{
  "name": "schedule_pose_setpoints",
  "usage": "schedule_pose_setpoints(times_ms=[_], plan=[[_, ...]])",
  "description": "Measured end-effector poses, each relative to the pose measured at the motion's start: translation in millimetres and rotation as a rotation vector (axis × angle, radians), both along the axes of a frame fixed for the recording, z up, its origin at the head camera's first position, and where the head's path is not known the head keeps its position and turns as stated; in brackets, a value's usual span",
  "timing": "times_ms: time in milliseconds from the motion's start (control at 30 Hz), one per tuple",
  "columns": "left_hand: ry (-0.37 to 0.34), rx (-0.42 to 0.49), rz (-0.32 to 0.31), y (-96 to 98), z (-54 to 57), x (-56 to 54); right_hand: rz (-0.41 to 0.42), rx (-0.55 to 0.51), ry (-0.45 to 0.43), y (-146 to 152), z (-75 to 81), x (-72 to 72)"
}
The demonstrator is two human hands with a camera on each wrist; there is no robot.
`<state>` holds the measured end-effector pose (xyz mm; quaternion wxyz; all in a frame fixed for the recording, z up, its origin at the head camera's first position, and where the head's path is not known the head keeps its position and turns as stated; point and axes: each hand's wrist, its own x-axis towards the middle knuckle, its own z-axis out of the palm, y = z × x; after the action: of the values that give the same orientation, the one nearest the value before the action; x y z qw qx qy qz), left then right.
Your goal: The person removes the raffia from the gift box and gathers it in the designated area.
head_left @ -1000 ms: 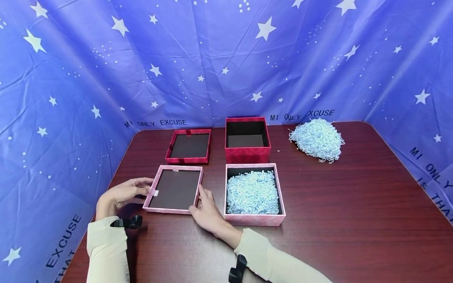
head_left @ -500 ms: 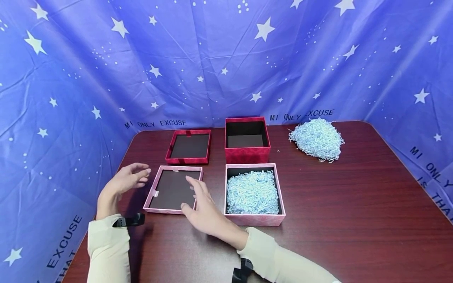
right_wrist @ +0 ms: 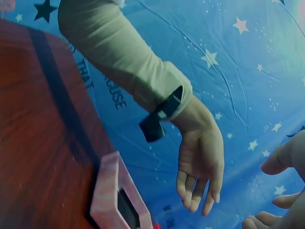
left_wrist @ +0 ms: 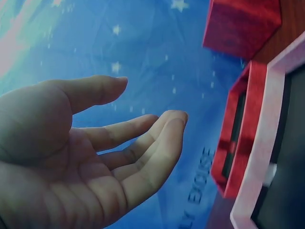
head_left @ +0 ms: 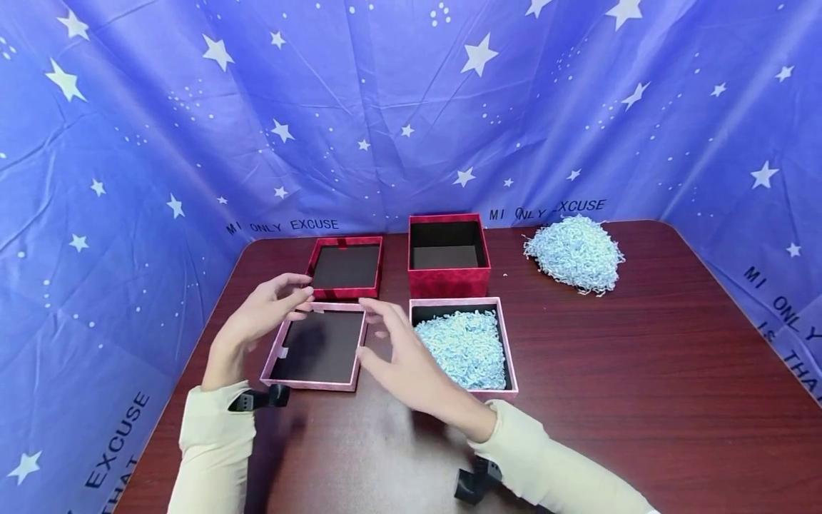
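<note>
My left hand (head_left: 260, 314) hovers over the far left corner of the pink lid (head_left: 276, 384), fingers loosely bent and holding nothing. The lid lies on the table with its dark inside facing up. Between the lid and the pink box (head_left: 491, 393) is my right hand (head_left: 411, 364), thumb and fingers spread apart around nothing. That hand hides the box's front left corner. Light blue shredded paper (head_left: 469, 350) fills the pink box. The left wrist view shows the left palm (left_wrist: 66, 186) with relaxed fingers, apart from the lid.
A red lid (head_left: 347, 265) lies inside-up behind the pink lid. Next to it stands an open red box (head_left: 449, 281). A heap of light blue shredded paper (head_left: 578, 253) sits at the back right. Starry blue cloth (head_left: 385, 86) hangs around the table (head_left: 642, 392).
Both hands have let go of the pink lid, which stays in place. The left hand has moved up and right over it; the right hand has drawn off to the right.
</note>
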<state>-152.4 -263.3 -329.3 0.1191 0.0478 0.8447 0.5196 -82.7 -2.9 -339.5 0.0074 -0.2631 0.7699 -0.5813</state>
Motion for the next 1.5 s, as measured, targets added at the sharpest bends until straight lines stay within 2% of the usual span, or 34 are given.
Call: schedule_pose_setpoints(times_ms=[200,400,667,800,933,1033,1133,1333,1500], plan=[[-0.002,0.031,-0.052,28.9,5.8,-3.0,-0.051,0.047,0.004,21,4.9,-9.1],[-0.004,0.032,-0.131,60.0,5.5,-5.0,-0.098,0.069,0.005,43,6.4,-17.7],[0.004,0.055,-0.242,95.0,-1.1,-5.2,-0.145,0.140,0.032,72,1.1,-25.5],[-0.029,0.057,-0.258,107.9,-5.5,-4.0,-0.162,0.171,0.058,85,-2.9,-28.2],[-0.081,0.097,-0.265,118.4,-11.0,-3.3,-0.174,0.221,0.044,95,-6.9,-30.4],[-0.108,0.126,-0.285,125.1,-15.6,-3.5,-0.167,0.274,0.027,100,-9.0,-31.5],[-0.123,0.115,-0.302,131.1,-19.9,-4.4,-0.147,0.357,0.024,103,-10.6,-32.4],[-0.167,0.092,-0.285,139.2,-23.8,-6.2,-0.073,0.610,0.008,105,-9.5,-34.7],[-0.220,0.111,-0.279,140.9,-24.4,-7.9,-0.029,0.720,-0.052,103,-7.7,-38.8]])
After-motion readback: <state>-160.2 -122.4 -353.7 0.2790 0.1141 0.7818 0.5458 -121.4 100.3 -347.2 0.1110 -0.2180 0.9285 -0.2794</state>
